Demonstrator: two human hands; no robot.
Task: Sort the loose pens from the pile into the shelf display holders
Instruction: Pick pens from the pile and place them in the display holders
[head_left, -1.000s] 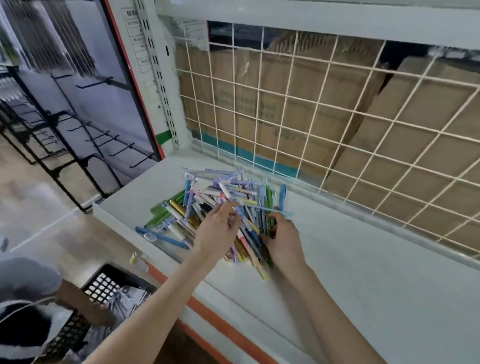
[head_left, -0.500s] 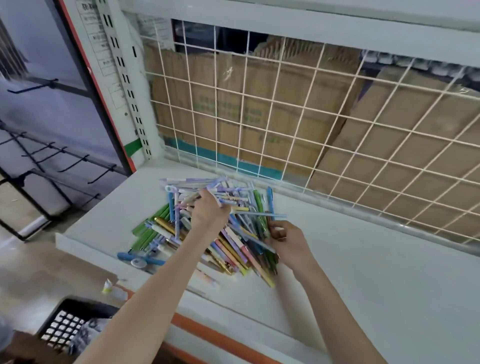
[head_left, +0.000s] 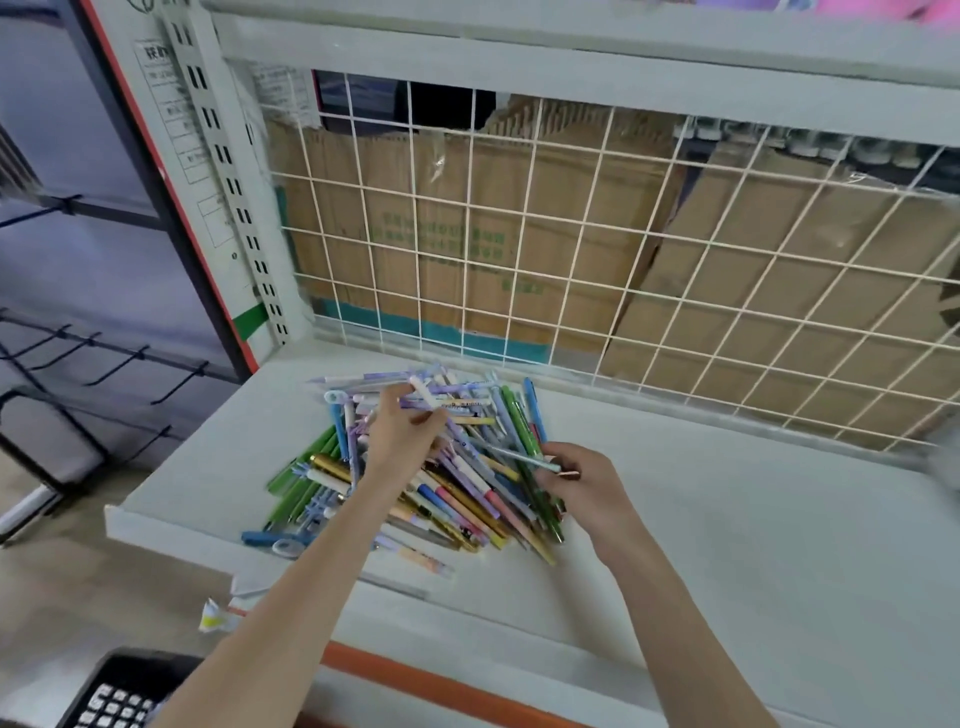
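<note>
Apparently both hands (head_left: 402, 434) (head_left: 584, 480) pinch pens (head_left: 457, 499).

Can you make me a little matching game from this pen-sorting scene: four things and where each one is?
Things:
1. pen pile
2. cardboard boxes
3. black basket
4. right hand

Places:
A. behind the wire grid
B. on the white shelf
C. at the pile's right edge
D. on the floor, lower left

Pairs: 1-B, 2-A, 3-D, 4-C
</note>
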